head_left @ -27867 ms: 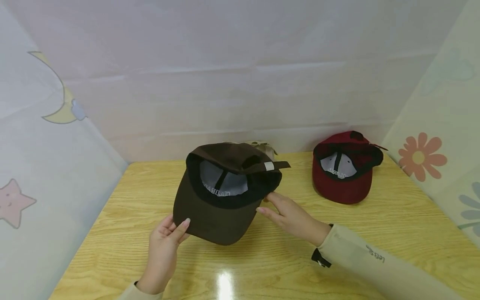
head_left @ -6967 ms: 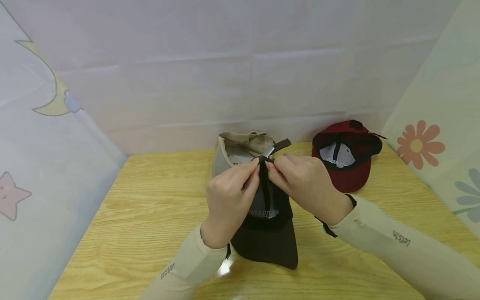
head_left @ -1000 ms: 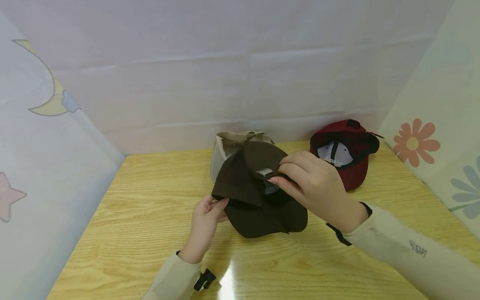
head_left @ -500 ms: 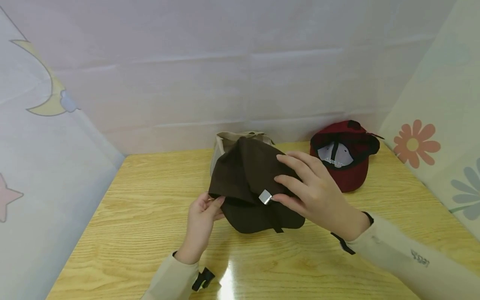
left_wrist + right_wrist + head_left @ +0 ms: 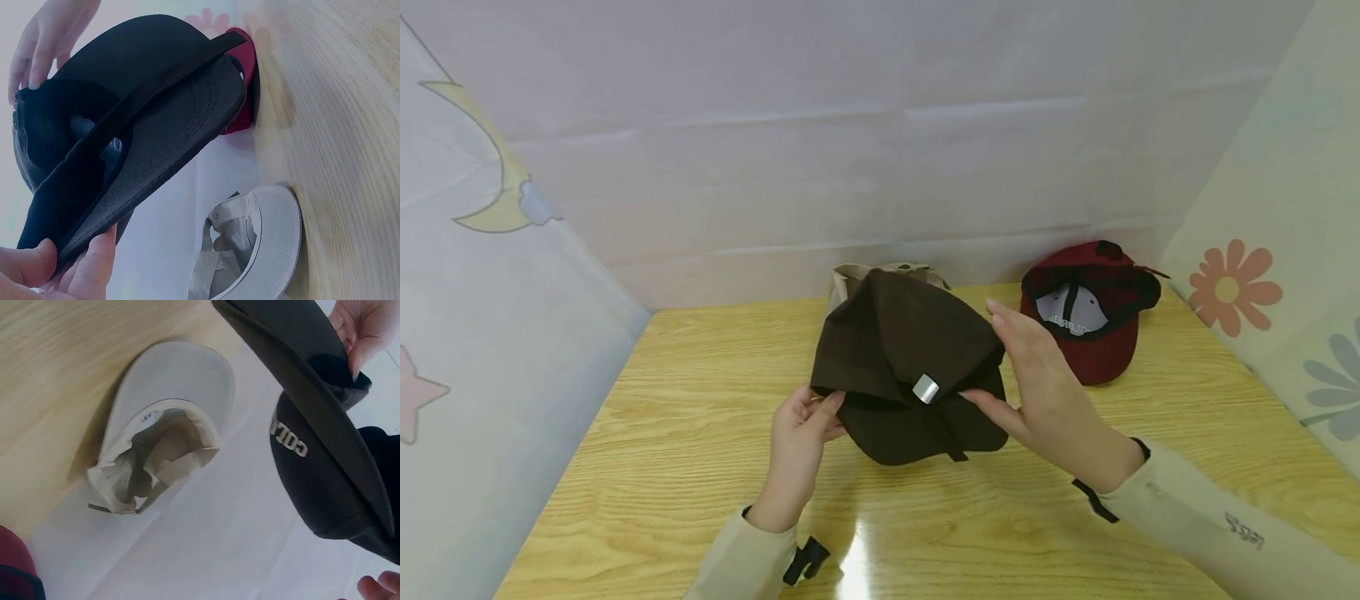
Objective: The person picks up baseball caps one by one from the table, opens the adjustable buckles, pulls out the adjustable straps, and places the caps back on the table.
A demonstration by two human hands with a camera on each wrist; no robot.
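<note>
A dark brown baseball cap (image 5: 932, 325) is held up over the table, its crown creased and its brim toward the person. My left hand (image 5: 801, 442) pinches its left edge, thumb above and fingers beneath, as the left wrist view also shows. A silver buckle (image 5: 926, 389) sits on the back band, and a strap end (image 5: 953, 442) hangs over the brim. At the cap's right side, my right hand (image 5: 1052, 400) has its fingers straight and spread, the thumb tip at the rim near the buckle. Pale lettering (image 5: 289, 437) shows on the crown in the right wrist view.
Behind the brown cap stands a beige cap (image 5: 178, 369), mostly hidden in the head view. A dark red cap (image 5: 1097, 358) lies at the back right of the wooden table (image 5: 700, 367). A pale sheet (image 5: 775, 183) backs the table, with patterned sheets at both sides.
The right hand has released its grip near the buckle, straightened its fingers and moved slightly right. The crown has puffed up and the buckle now faces upward. The left hand has shifted slightly left, still pinching.
</note>
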